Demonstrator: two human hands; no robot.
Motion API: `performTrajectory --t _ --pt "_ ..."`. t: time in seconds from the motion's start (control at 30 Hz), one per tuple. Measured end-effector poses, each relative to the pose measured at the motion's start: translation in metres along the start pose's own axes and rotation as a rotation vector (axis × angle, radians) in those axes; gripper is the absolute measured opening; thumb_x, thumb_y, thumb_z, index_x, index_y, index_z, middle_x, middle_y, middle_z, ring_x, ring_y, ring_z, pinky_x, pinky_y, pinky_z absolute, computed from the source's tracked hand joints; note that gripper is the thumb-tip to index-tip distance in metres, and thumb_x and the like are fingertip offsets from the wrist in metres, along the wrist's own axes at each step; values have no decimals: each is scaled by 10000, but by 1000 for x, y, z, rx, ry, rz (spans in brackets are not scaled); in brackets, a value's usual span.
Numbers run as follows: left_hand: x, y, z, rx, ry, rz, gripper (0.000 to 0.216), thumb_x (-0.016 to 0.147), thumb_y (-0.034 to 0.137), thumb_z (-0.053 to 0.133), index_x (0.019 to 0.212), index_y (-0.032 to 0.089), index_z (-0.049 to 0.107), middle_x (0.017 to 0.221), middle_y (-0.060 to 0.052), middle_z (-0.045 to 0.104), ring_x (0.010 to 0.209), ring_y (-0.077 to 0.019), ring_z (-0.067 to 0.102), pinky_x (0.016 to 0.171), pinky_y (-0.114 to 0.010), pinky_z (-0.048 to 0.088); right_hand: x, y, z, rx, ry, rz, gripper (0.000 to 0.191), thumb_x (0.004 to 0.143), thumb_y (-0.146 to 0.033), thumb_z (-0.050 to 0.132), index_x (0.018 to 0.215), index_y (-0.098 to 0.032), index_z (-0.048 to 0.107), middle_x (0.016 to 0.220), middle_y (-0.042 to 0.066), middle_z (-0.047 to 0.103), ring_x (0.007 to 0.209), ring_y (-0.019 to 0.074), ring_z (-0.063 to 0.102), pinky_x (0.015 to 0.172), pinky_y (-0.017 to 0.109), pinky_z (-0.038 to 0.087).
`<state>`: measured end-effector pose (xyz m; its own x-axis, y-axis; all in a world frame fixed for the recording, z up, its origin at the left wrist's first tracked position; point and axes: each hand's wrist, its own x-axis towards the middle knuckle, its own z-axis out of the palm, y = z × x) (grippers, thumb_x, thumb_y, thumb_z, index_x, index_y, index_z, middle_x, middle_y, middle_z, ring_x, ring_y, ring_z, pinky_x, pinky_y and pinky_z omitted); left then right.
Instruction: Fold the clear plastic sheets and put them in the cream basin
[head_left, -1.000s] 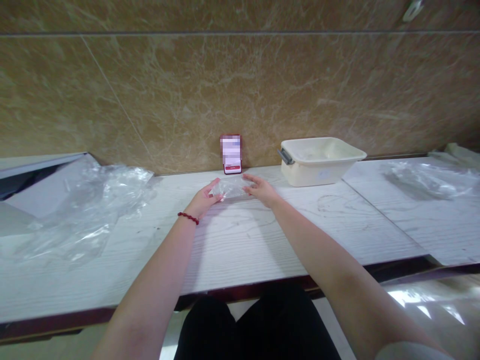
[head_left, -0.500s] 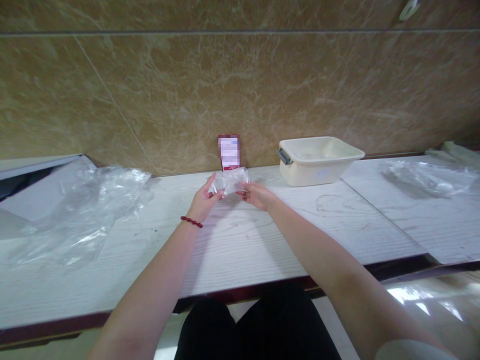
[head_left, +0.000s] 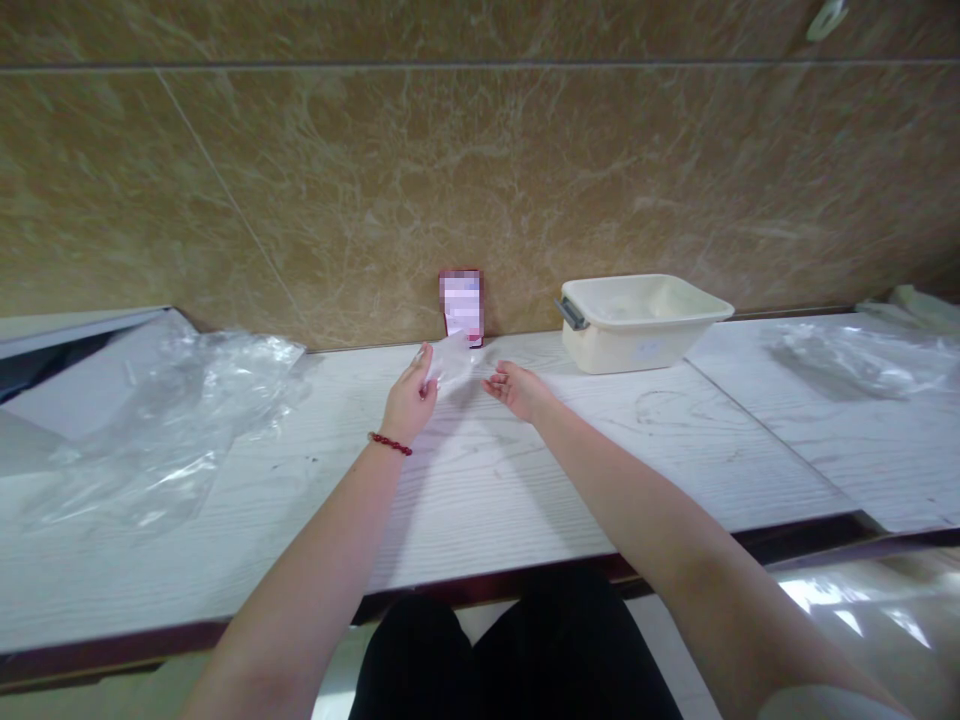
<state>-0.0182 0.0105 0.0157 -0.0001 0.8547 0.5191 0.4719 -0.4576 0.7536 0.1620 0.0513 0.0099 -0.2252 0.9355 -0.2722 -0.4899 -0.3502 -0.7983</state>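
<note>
A small clear plastic bag (head_left: 452,360) is pinched between the thumb and fingers of my left hand (head_left: 411,398), held just above the white wood-grain table. My right hand (head_left: 517,391) is a short gap to the right of the bag, fingers loosely curled and apart, with nothing visible in it. Right behind the bag, a phone (head_left: 463,305) in a red case leans upright against the wall; its screen is blurred out. The bag overlaps the phone's lower edge.
A cream plastic bin (head_left: 637,340) with a grey latch stands against the marble wall on the right. Large clear plastic sheeting (head_left: 180,430) lies at the left, beside a white box (head_left: 67,390). More clear plastic (head_left: 862,358) lies at the far right. The table's front edge (head_left: 510,580) runs above my knees.
My right hand has let go of the bag and is now apart from it. The bag stays in my left hand and looks narrower, more folded. The view has shifted slightly.
</note>
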Motion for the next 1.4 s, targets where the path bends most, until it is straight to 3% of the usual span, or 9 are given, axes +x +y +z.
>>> performTrajectory --t 0.17,0.4,0.5,0.57,0.7,0.87,1.03,1.3,1.4 --pt "-3 9 6 99 -246 161 549 708 61 403 1228 233 378 1325 13 313 1204 -153 285 1019 -311 170 -18 -3 12 14 -309 160 327 814 -441 332 786 -146 470 776 71 586 740 141 591 678 291 492" --pt "-9 21 18 183 -576 263 497 704 59 416 1133 302 475 1264 21 407 1173 -158 339 1016 -406 65 -9 3 6 -88 -199 94 152 801 -178 407 690 -151 508 632 5 586 543 62 537 482 143 439" --pt "-12 27 18 99 -508 240 422 706 179 511 1116 282 498 1230 -4 451 1151 -182 366 1015 -395 86 -7 3 3 -108 -171 44 112 754 -90 434 695 -147 510 595 -6 584 512 64 534 465 149 432" --pt "-13 25 19 -33 -324 140 433 694 248 551 1123 247 494 1223 -31 456 1148 -187 364 1007 -361 149 -9 2 4 -83 -222 5 135 730 -49 431 743 -150 519 621 -6 602 539 76 553 513 174 455" --pt "-8 11 25 -424 45 -305 487 715 328 536 1169 196 419 1200 -83 455 1067 -177 441 906 -306 327 -16 1 8 -79 -350 -12 175 734 -60 429 851 -153 519 728 18 637 662 120 595 652 268 482" --pt "-6 5 31 -802 -155 -608 543 697 314 568 1186 167 385 912 -72 598 773 -147 569 694 -275 445 -21 4 10 -137 -427 -12 156 742 -100 459 882 -142 515 736 27 640 671 126 596 676 287 475" --pt "-8 2 31 -655 -148 -464 835 635 195 626 1304 266 132 705 25 597 621 -88 552 615 -223 432 -14 6 6 -315 -374 -38 124 747 -173 493 865 -151 527 690 4 625 596 105 572 595 252 472" --pt "-8 -9 30 -365 -240 -325 501 689 274 541 1175 206 443 643 25 545 486 -41 435 451 -145 330 1 2 -9 -716 -120 -150 169 733 -335 529 710 -169 537 469 -55 474 344 23 361 326 127 295" --pt "-9 -4 27 -284 -262 -336 503 694 302 532 1178 196 446 507 57 463 411 -35 352 393 -139 264 -4 0 -6 -629 -123 -76 111 758 -281 501 726 -176 511 551 -42 501 393 30 408 379 149 393"
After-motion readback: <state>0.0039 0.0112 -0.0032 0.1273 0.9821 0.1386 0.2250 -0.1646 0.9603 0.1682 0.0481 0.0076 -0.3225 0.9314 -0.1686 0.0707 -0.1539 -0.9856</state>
